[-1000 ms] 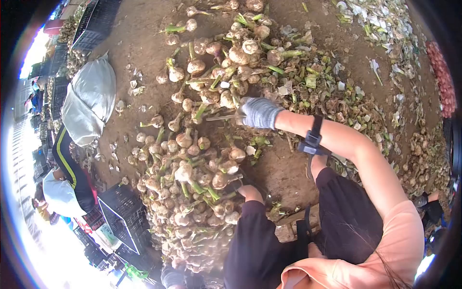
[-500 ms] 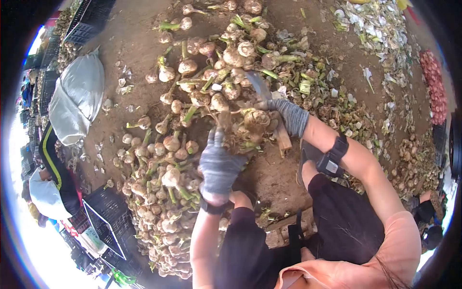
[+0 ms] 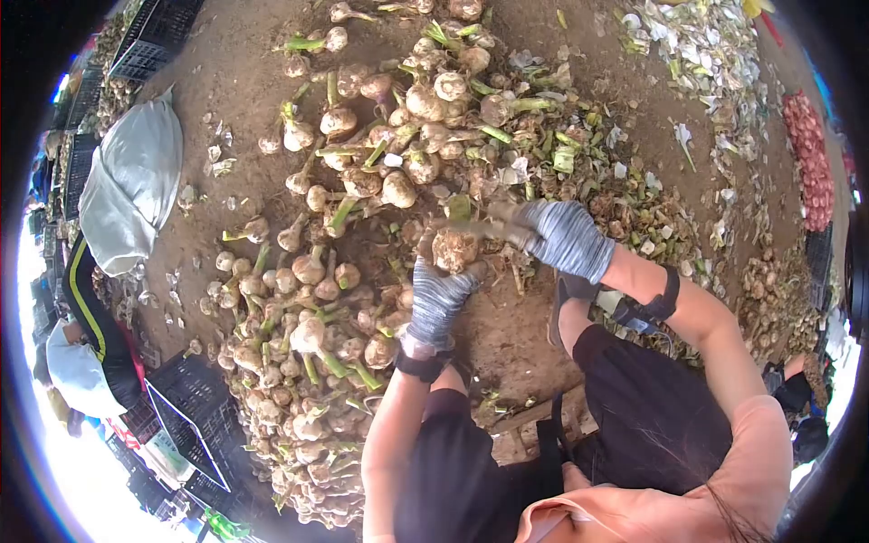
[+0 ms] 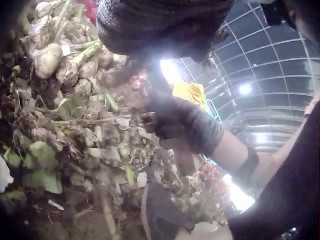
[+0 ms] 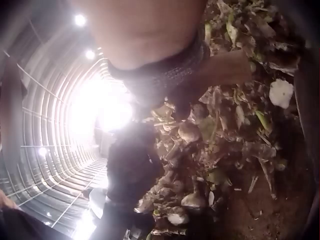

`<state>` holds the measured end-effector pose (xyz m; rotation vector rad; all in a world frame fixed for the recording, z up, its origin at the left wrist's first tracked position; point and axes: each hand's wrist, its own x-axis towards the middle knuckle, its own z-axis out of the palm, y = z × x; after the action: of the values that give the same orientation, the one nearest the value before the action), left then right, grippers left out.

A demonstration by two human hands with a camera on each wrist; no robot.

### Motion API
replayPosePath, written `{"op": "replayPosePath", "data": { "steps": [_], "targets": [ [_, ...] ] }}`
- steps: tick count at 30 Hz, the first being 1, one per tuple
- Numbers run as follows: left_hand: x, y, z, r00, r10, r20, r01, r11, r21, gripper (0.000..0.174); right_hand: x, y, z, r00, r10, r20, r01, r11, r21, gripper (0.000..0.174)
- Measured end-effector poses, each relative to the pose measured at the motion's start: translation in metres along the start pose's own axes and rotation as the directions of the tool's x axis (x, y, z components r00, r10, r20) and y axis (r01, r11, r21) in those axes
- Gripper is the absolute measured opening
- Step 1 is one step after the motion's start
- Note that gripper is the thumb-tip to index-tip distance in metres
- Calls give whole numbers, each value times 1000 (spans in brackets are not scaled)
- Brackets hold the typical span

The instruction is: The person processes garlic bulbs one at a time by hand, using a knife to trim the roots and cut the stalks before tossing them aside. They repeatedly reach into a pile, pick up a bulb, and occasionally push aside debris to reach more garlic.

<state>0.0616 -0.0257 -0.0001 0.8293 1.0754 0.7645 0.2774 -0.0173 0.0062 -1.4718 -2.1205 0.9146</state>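
Observation:
In the head view my gloved left hand grips a soil-covered garlic bulb, with the fingers on its left and the thumb below it. A cut green stalk stub shows just above the bulb. My gloved right hand is curled round a knife, whose blurred blade points left across the bulb's top. The knife's wooden handle sticks out of the right hand in the right wrist view. The left wrist view shows the right hand dark, beyond the left glove.
Many garlic bulbs with stalks are heaped on the soil at left and ahead. Trimmings pile up on the right. Black crates, a pale sack and another person's sleeve are at left; red mesh sacks stand far right.
My left hand came into view from below and now grips a bulb. The right hand pulled back rightward, and the knife swung from pointing up and away to pointing left across the bulb.

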Motion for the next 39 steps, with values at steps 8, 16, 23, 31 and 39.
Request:
{"op": "replayPosePath", "data": {
  "steps": [8,16,23,31,39],
  "targets": [
    [-7,-9,-5,995,51,80,-89,803,590,44,6,-49,-13,954,-105,282,221,880,-420,45],
    [-7,-20,-3,997,-47,56,16,889,458,22,4,-31,-6,979,-137,149,192,860,-473,25],
    [-10,0,4,989,-136,56,93,875,476,25,12,-36,-19,966,-62,250,181,854,-488,24],
    [-10,-10,19,990,137,-25,-136,989,52,35,-9,34,-47,892,358,275,-254,901,-351,25],
    [-1,0,19,899,73,432,-433,294,852,24,11,7,-1,922,239,304,-216,970,-108,18]
  ]
}}
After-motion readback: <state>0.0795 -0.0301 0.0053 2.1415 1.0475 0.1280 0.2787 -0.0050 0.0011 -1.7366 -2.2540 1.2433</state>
